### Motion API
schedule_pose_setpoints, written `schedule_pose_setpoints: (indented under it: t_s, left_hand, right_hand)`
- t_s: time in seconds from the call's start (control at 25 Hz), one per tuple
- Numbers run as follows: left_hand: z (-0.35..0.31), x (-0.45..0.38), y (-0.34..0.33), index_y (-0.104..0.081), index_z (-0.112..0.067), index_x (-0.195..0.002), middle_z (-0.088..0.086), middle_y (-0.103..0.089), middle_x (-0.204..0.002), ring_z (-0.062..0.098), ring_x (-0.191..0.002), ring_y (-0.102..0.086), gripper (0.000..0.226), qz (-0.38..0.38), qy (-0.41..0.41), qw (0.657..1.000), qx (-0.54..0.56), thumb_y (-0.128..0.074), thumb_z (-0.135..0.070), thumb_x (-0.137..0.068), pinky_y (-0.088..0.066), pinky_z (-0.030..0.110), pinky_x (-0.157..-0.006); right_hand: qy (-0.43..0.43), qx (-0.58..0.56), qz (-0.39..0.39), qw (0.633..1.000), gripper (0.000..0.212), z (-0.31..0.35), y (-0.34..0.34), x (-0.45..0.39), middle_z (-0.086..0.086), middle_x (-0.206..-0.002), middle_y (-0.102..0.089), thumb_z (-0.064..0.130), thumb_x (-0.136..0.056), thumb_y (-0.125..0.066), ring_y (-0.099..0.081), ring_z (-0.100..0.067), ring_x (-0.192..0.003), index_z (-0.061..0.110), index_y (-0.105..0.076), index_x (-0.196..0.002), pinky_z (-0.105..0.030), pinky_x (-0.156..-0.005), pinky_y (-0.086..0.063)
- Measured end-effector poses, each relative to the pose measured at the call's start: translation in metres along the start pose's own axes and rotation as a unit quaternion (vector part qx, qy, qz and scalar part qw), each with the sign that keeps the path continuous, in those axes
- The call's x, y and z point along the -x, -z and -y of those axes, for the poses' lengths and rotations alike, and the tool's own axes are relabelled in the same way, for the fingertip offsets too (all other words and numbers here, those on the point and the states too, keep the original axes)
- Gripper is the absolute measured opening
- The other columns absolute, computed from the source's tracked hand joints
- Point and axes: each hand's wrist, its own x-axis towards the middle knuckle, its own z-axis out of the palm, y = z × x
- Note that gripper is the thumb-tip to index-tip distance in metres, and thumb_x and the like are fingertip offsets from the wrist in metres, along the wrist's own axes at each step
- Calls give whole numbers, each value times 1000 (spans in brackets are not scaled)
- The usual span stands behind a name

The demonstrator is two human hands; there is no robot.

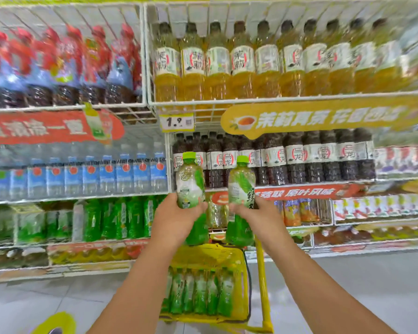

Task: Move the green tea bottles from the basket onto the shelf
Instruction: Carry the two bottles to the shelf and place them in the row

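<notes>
My left hand (pixel 176 218) grips one green tea bottle (pixel 190 180) around its lower half, held upright with its light-green cap up. My right hand (pixel 256 216) grips a second green tea bottle (pixel 241 189) the same way, just to the right. Both bottles are raised in front of the shelf (pixel 227 229), level with the dark tea row. Below my arms the yellow basket (pixel 243 280) holds several more green tea bottles (pixel 200 292) lying side by side.
White wire racks fill the wall: yellow tea bottles (pixel 263 61) on top, dark tea bottles (pixel 299 157) beneath, water bottles (pixel 82 174) and green bottles (pixel 116 218) to the left. The basket's yellow handle (pixel 261 273) stands upright at its right. Grey floor lies on both sides.
</notes>
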Motion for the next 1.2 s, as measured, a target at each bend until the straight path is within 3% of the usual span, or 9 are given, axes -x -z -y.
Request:
schedule_pose_setpoints:
  t_s: [0.12, 0.24, 0.4, 0.48, 0.56, 0.72, 0.96, 1.08, 1.2]
  left_hand:
    - [-27, 10, 16, -61, -30, -96, -13, -67, -92, 7, -82, -64, 35, -20, -21, 999, 37, -82, -48, -76, -55, 36, -82]
    - [-54, 17, 33, -58, -33, -94, -15, -63, -91, 5, -82, -62, 32, -18, -36, 998, 50, -82, -47, -77, -53, 33, -79]
    - [-87, 19, 62, -49, -37, -80, -20, -56, -83, -5, -71, -53, 32, -22, -70, 995, 71, -81, -35, -83, -40, 16, -57]
    - [-95, 13, 74, -60, -33, -91, -15, -65, -90, 1, -78, -61, 27, -35, -81, 994, 68, -83, -39, -79, -48, 21, -63]
    - [-101, 9, 84, -66, -31, -102, -15, -69, -92, 2, -82, -64, 33, -48, -90, 993, 60, -85, -39, -76, -50, 24, -66]
    - [-108, -2, 110, -64, -36, -92, -17, -70, -88, 5, -84, -67, 27, -47, -104, 992, 53, -86, -40, -75, -54, 29, -71]
    - [-97, -24, 146, -66, -32, -98, -13, -71, -91, 7, -83, -67, 32, -12, -100, 993, 60, -86, -40, -75, -57, 33, -75]
    - [-90, -32, 162, -65, -28, -104, -17, -67, -91, 2, -81, -64, 38, -5, -101, 993, 67, -86, -40, -75, -58, 33, -74]
    - [-91, -27, 171, -51, -29, -131, -22, -52, -102, -11, -79, -47, 65, -1, -116, 988, 105, -86, -37, -77, -39, 12, -61]
  right_hand:
    - [33, -17, 13, 999, 17, 45, 10, 20, 12, -81, -70, 30, -87, -80, -60, 0, -66, 31, -63, -86, -11, -58, -49]
    - [66, -6, 19, 998, 18, 81, 10, 26, 7, -90, -74, 36, -85, -81, -63, -2, -73, 33, -65, -91, -21, -67, -54]
    - [115, 9, 20, 993, 66, 117, 1, 31, 6, -114, -75, 58, -69, -83, -72, -14, -98, 24, -68, -124, -41, -88, -61]
    - [120, -8, 17, 993, 40, 131, 2, 31, 9, -100, -78, 45, -76, -85, -75, -13, -90, 25, -73, -110, -39, -84, -62]
    - [129, -17, 21, 991, 25, 145, 1, 34, 11, -95, -78, 36, -80, -85, -74, -10, -86, 28, -73, -101, -27, -74, -60]
    - [137, -6, 19, 990, 62, 165, -8, 33, 15, -131, -60, 46, -77, -85, -65, -15, -111, 23, -62, -130, -28, -86, -51]
    - [124, -2, -23, 992, 102, 173, -47, 39, 7, -138, -62, 70, -52, -82, -62, -20, -120, 27, -57, -142, -48, -103, -52]
    - [122, -13, -43, 991, 76, 174, -61, 40, 8, -119, -72, 63, -62, -84, -70, -14, -104, 27, -68, -126, -41, -91, -59]
    - [128, -29, -32, 991, 38, 182, -64, 46, 11, -109, -74, 48, -79, -84, -70, -10, -96, 32, -71, -111, -33, -79, -58]
